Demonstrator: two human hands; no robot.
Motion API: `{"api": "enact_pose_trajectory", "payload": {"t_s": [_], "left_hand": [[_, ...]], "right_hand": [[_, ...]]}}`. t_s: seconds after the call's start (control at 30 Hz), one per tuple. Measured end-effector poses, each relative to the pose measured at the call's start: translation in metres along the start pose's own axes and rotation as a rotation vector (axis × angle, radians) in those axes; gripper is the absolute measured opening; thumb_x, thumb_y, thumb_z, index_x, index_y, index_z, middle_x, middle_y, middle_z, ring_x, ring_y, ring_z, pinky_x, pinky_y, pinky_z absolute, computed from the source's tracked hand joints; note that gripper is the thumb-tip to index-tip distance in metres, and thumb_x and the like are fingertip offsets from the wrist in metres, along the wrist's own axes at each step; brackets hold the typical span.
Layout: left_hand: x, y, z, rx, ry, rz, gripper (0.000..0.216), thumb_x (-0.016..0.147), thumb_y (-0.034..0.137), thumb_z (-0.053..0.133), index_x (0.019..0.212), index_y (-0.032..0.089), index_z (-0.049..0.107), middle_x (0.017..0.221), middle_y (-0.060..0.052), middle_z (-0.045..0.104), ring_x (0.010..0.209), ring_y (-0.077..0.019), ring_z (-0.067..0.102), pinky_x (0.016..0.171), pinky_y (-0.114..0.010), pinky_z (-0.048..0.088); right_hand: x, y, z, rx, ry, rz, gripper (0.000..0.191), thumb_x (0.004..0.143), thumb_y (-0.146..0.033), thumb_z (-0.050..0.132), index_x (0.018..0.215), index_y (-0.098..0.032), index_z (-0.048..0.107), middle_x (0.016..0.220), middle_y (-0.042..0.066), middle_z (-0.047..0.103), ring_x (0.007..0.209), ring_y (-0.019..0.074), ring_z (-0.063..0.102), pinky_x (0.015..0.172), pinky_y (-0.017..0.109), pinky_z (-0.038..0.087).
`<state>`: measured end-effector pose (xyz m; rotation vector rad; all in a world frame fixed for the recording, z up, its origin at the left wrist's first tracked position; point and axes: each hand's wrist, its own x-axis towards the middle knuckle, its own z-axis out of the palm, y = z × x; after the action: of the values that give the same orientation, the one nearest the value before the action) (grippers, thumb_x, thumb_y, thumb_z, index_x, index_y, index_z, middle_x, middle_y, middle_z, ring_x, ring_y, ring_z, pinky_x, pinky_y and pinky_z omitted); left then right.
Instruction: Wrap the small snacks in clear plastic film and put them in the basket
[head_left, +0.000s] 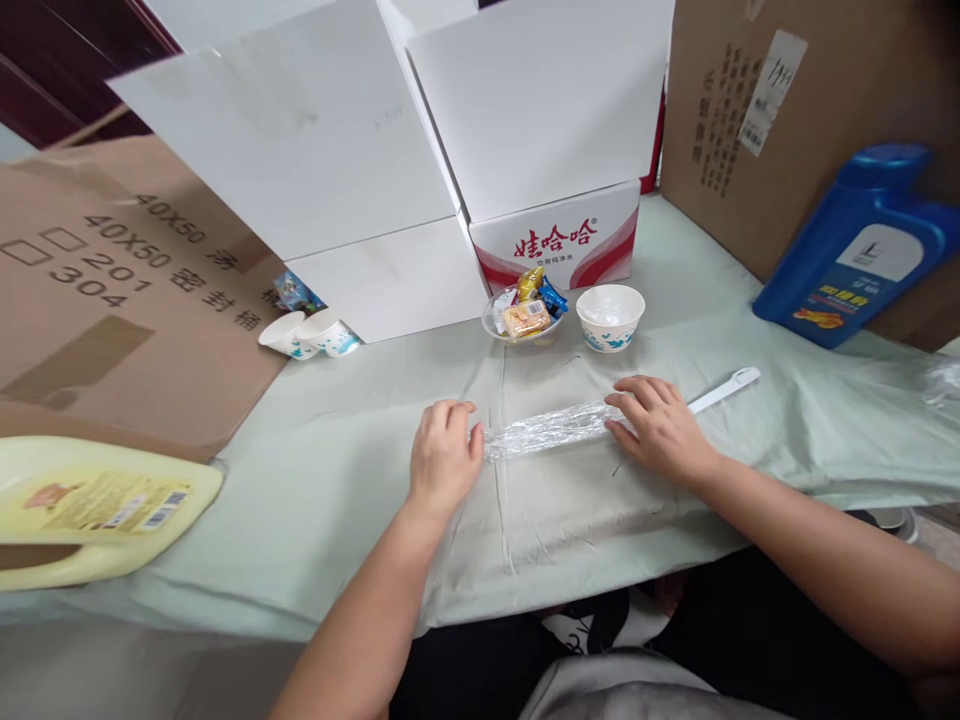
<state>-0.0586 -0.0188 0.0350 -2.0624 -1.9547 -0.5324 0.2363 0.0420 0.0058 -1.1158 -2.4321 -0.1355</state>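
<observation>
1. Clear plastic film (547,430), bunched into a crinkled, shiny strip, lies across the middle of the worktop (352,430), between the person's two hands.
2. The left hand (444,455) is at the left end of the film, back of the hand up, its fingers bent and its thumb set apart from them; whether it pinches the film, I cannot tell.
3. The right hand (660,425) is at the other end, fingers bent over the film and thumb on the near side; a firm grip cannot be made out here either.
4. A slim white stick (726,388) with a rounded, wider end slants out from behind the right hand, away to the right.
5. Beyond the film stands a clear bowl (489,322) filled with small wrapped snacks (527,318) in gold, blue and orange; just right of it is a white paper bowl (611,335) with a blue-green pattern, crumpled clear plastic inside.
6. Two more patterned paper vessels (330,333) lie tipped toward the left, near a brown carton (150,300).
7. A pale yellow bottle (112,505) lies at the left edge; a blue bottle (825,255) leans at the right, before another carton (720,120).
8. Behind the bowls is a white box (555,240) with red print.
9. Pale green cloth covers the worktop.
</observation>
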Motion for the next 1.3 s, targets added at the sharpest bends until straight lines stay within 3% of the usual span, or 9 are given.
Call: {"api": "enact_pose_trajectory", "payload": {"t_s": [0.13, 0.33, 0.47, 0.63, 0.77, 0.93, 1.0, 1.1, 1.3], "left_hand": [[-0.007, 0.019, 0.009, -0.099, -0.207, 0.26, 0.03, 0.092, 0.02, 0.047, 0.119, 0.019, 0.061, 0.113, -0.01, 0.059, 0.102, -0.024, 0.056, 0.088, -0.037, 0.05], [-0.005, 0.001, 0.017, 0.096, -0.45, 0.061, 0.041, 0.092, 0.025, 0.052, 0.132, 0.02, 0.055, 0.124, -0.012, 0.058, 0.111, -0.0302, 0.052, 0.093, -0.043, 0.048], [-0.002, -0.001, 0.012, 0.135, -0.381, 0.016, 0.044, 0.089, 0.025, 0.056, 0.132, 0.017, 0.053, 0.136, -0.016, 0.05, 0.116, -0.033, 0.051, 0.092, -0.045, 0.048], [-0.013, 0.035, 0.007, -0.016, -0.184, 0.162, 0.035, 0.089, 0.022, 0.054, 0.123, 0.012, 0.058, 0.119, -0.015, 0.058, 0.11, -0.029, 0.054, 0.094, -0.043, 0.048], [-0.027, 0.058, 0.012, -0.139, -0.302, 0.316, 0.049, 0.088, 0.031, 0.06, 0.134, 0.016, 0.049, 0.131, -0.013, 0.055, 0.117, -0.0294, 0.051, 0.099, -0.045, 0.047], [-0.027, 0.059, 0.019, -0.07, -0.408, 0.314, 0.047, 0.089, 0.04, 0.061, 0.132, 0.021, 0.053, 0.139, -0.011, 0.052, 0.127, -0.033, 0.044, 0.103, -0.051, 0.041], [-0.023, 0.054, 0.02, -0.052, -0.41, 0.266, 0.043, 0.091, 0.039, 0.059, 0.13, 0.022, 0.054, 0.139, -0.011, 0.052, 0.128, -0.0321, 0.044, 0.104, -0.051, 0.039], [-0.018, 0.047, 0.022, -0.039, -0.391, 0.199, 0.038, 0.091, 0.037, 0.058, 0.126, 0.021, 0.057, 0.139, -0.011, 0.052, 0.128, -0.0324, 0.045, 0.104, -0.052, 0.039], [-0.016, 0.044, 0.024, -0.111, -0.399, 0.233, 0.044, 0.09, 0.035, 0.059, 0.13, 0.018, 0.053, 0.146, -0.015, 0.045, 0.137, -0.0371, 0.036, 0.109, -0.059, 0.03]], "right_hand": [[-0.003, -0.004, 0.012, 0.127, -0.185, -0.272, 0.058, 0.094, -0.051, 0.046, 0.138, -0.014, 0.049, 0.146, 0.016, 0.047, 0.14, 0.032, 0.032, 0.111, 0.052, 0.025], [-0.005, 0.022, 0.014, 0.098, -0.363, -0.127, 0.065, 0.089, -0.056, 0.052, 0.141, -0.019, 0.047, 0.149, 0.015, 0.042, 0.139, 0.037, 0.034, 0.108, 0.062, 0.025], [-0.002, 0.038, 0.001, 0.129, -0.306, -0.145, 0.034, 0.09, -0.024, 0.051, 0.121, -0.016, 0.063, 0.132, 0.015, 0.059, 0.12, 0.0301, 0.055, 0.099, 0.048, 0.044], [0.001, 0.034, -0.009, 0.106, -0.282, -0.09, 0.037, 0.076, 0.001, 0.044, 0.099, -0.013, 0.069, 0.124, 0.017, 0.06, 0.111, 0.0292, 0.058, 0.09, 0.042, 0.05], [0.0, 0.023, -0.029, 0.267, -0.422, -0.107, 0.034, 0.073, -0.004, 0.053, 0.101, -0.015, 0.068, 0.125, 0.015, 0.058, 0.111, 0.0275, 0.058, 0.094, 0.04, 0.048], [-0.004, 0.024, -0.051, 0.36, -0.646, -0.122, 0.049, 0.067, -0.032, 0.076, 0.114, -0.02, 0.066, 0.127, 0.012, 0.055, 0.113, 0.0314, 0.055, 0.095, 0.044, 0.046], [-0.005, 0.027, -0.051, 0.335, -0.645, -0.135, 0.055, 0.064, -0.035, 0.079, 0.116, -0.022, 0.066, 0.129, 0.012, 0.053, 0.116, 0.0341, 0.051, 0.096, 0.047, 0.044], [-0.006, 0.027, -0.042, 0.374, -0.6, -0.16, 0.033, 0.077, -0.024, 0.067, 0.109, -0.022, 0.068, 0.117, 0.01, 0.059, 0.104, 0.0264, 0.058, 0.089, 0.039, 0.047], [-0.006, 0.008, -0.041, 0.451, -0.334, -0.256, 0.016, 0.088, -0.018, 0.051, 0.089, -0.02, 0.067, 0.107, 0.01, 0.062, 0.097, 0.0225, 0.059, 0.085, 0.037, 0.047]]}}
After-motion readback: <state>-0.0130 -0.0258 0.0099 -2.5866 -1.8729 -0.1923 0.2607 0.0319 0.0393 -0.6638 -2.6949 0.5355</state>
